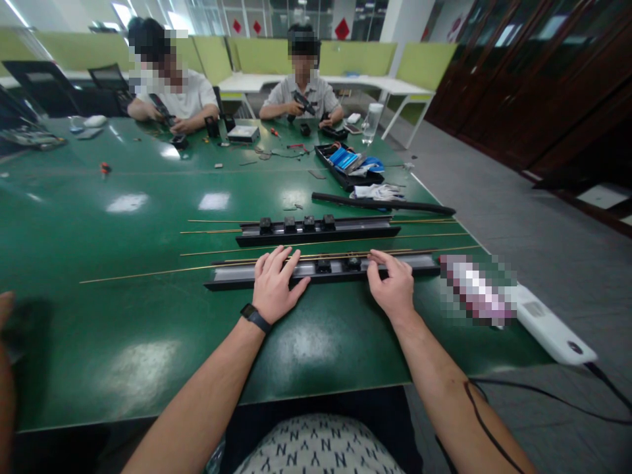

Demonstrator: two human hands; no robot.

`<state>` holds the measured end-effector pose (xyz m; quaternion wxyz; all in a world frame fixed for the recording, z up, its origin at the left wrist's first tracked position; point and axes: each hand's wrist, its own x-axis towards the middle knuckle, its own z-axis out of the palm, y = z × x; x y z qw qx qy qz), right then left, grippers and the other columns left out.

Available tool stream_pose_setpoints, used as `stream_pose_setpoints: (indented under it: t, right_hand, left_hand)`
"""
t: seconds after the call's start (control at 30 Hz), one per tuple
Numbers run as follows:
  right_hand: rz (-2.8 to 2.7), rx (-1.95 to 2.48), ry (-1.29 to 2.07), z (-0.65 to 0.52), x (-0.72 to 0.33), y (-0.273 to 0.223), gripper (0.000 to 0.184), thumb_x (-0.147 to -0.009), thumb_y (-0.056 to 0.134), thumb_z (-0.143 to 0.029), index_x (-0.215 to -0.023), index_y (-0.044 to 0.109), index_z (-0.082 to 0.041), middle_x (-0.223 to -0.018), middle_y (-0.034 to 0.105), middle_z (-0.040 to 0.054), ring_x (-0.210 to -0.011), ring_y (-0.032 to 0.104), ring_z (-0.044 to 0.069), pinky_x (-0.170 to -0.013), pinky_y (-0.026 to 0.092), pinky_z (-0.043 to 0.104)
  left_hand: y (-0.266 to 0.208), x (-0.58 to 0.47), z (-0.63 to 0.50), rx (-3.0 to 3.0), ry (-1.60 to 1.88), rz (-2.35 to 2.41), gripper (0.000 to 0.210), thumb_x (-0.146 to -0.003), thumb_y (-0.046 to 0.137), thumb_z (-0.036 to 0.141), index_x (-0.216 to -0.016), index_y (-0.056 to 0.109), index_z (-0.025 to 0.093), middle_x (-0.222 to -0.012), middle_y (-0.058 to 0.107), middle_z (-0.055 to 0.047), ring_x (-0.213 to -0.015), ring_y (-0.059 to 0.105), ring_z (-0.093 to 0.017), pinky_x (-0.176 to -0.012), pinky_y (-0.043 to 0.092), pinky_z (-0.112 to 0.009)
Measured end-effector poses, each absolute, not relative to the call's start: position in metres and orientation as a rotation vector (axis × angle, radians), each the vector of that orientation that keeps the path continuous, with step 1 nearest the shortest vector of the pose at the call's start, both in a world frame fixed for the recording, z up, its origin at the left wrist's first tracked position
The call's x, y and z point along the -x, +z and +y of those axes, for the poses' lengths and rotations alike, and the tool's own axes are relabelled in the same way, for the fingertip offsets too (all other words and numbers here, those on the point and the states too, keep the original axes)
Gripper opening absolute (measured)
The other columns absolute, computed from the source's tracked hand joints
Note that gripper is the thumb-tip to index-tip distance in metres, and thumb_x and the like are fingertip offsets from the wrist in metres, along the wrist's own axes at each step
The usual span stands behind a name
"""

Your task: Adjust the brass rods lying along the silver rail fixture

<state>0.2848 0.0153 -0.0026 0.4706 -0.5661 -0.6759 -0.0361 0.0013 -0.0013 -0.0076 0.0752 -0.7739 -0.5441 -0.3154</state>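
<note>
In the head view a long black channel rail [230, 286] with a pale inside lies across the table before me. My left hand [276, 283] rests over its left half, fingers spread, touching the rail and a thin brass rod [148, 274]. Bent over the rail's right half, my right hand [392, 283] has thumb and index finger pinched at a brass rod along the far edge. Small black blocks [323, 266] sit in the channel between my hands. Farther back is a second black rail [316, 236] holding several black blocks [289, 225].
More brass rods [419, 236] lie between and behind the rails. A black tube [385, 203], white gloves [378, 191] and a black tray [328, 158] lie beyond. A white power strip [553, 322] is at right. Two people [175, 99] work across the green table [148, 355].
</note>
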Motion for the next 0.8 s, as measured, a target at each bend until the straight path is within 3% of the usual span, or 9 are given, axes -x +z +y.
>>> stream_pose_setpoints:
  t: [0.8]
  right_hand:
    - [-1.653,1.413,-0.054,0.0158,-0.284,-0.0053,0.019,-0.094,0.059,-0.025,-0.109,0.07,-0.024,-0.103,0.081,0.0061,-0.097,0.076,0.024,-0.099,0.046,0.044]
  left_hand:
    - [-0.0111,0.001,0.0008,2.311,-0.985,-1.563,0.06,-0.096,0.063,0.047,-0.151,0.052,0.027,-0.148,0.06,-0.014,-0.145,0.049,-0.034,-0.122,0.028,-0.053]
